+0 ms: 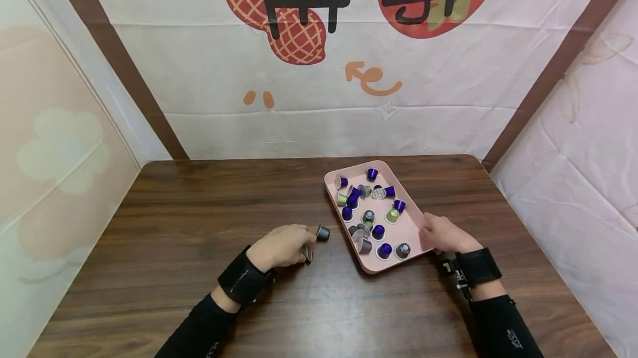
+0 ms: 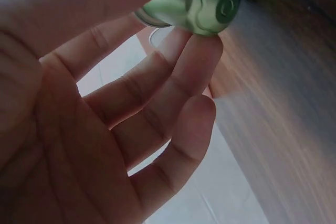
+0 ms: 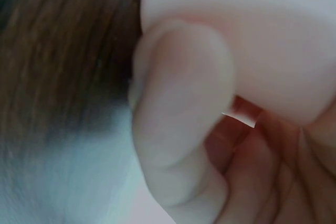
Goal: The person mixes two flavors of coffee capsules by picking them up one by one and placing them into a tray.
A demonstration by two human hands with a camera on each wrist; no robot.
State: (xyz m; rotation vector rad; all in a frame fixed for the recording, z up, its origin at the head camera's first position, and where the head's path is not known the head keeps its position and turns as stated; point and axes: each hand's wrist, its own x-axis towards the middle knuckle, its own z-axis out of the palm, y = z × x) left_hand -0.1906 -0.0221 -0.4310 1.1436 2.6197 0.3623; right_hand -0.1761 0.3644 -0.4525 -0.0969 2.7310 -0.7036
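My left hand (image 1: 281, 246) is left of the tray, low over the table. Between its thumb and fingertips it pinches a green coffee capsule (image 2: 212, 4), seen large in the left wrist view. Just beyond those fingers a dark grey capsule (image 1: 323, 233) lies on its side on the wood. The pink tray (image 1: 412, 229) stands at an angle, with several blue, green and grey capsules scattered in it. At its right near corner, my right hand (image 1: 447, 234) grips the rim. The right wrist view shows the thumb (image 3: 184, 87) curled over the tray's edge.
The brown wooden table (image 1: 199, 208) extends widely to the left of the tray and towards me. A white printed cloth (image 1: 199, 70) hangs behind its far edge, and pale cloths flank both sides.
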